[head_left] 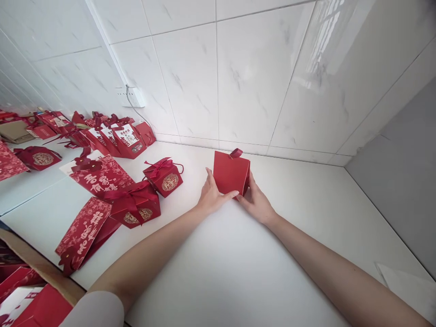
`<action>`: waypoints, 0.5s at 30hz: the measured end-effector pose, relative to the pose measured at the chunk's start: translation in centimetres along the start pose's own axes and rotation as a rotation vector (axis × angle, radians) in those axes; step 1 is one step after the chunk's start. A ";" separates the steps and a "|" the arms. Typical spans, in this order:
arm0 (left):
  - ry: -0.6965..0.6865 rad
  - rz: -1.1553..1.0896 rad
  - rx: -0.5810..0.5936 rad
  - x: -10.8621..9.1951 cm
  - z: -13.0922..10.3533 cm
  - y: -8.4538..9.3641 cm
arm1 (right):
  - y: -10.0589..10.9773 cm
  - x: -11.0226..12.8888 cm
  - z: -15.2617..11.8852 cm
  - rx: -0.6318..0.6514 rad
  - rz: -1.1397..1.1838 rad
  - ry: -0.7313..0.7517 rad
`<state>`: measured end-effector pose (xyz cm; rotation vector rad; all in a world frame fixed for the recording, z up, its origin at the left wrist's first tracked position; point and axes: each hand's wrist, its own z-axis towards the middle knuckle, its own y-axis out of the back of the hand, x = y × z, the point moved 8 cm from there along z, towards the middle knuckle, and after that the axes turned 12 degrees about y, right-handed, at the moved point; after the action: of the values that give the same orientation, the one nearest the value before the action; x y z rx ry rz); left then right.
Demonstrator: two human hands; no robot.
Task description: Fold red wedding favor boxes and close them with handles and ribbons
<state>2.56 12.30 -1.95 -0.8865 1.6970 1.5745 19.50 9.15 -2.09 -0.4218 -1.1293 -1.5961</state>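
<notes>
L hand (210,197), R hand (258,203) gripping red box (230,173) btwn them, ribbon loop (236,153) atop.

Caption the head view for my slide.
Left hand and right hand hold a red box at a white table, ribboned boxes nearby.

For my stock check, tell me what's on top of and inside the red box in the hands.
A ribbon loop tops the red box; its covered inside can't be seen.
</notes>
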 end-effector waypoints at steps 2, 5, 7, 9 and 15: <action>0.015 0.019 -0.008 0.0 0.0 0.0 | 0.0 0.4 0.0 0.001 -0.039 0.037; 0.021 0.039 -0.055 -0.1 -0.3 0.0 | 0.1 0.6 0.1 0.008 -0.059 0.058; -0.025 0.036 -0.057 -0.4 -0.7 -0.2 | 0.5 0.8 0.2 -0.020 -0.068 0.065; -0.104 0.015 -0.009 -0.8 -1.0 -0.6 | 1.0 1.3 0.2 -0.064 -0.095 0.095; -0.270 -0.088 0.082 -1.3 0.0 -0.9 | 0.8 3.4 0.3 -0.038 -0.032 0.180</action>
<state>4.03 12.29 -1.36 -0.6651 1.4999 1.4818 18.91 7.50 0.94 -0.2800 -0.9746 -1.6511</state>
